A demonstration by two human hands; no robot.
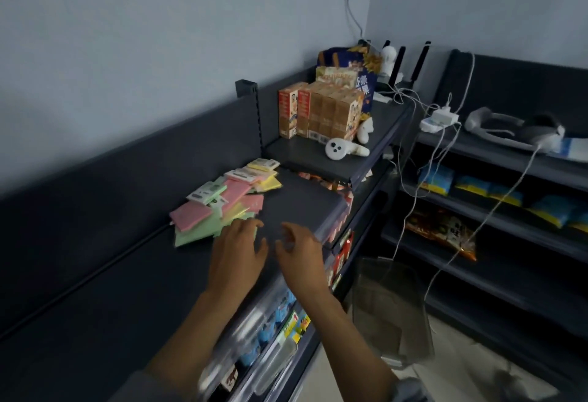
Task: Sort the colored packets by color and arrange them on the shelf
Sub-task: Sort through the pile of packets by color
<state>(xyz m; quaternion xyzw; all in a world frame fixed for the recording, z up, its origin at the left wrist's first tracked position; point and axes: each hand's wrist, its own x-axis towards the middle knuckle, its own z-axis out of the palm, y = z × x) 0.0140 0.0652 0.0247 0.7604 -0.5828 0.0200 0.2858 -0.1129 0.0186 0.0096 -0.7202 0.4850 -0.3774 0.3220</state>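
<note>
Bare shelf top (302, 201) right of the packets (222, 201) lies free; stacked boxes (321, 109) block farther back.

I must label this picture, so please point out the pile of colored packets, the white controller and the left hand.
pile of colored packets (222, 202): head view, on a pink packet in the pile's middle.
white controller (338, 149): head view, on its round face.
left hand (237, 249): head view, on the back of the hand.

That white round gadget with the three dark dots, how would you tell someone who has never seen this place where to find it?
Find the raised dark shelf against the back wall, where the orange cartons stand in a block. In front of those cartons, near the shelf's front edge, lies the white controller. Its round face with three dark dots sets it apart from the plainer white piece behind it.
</note>
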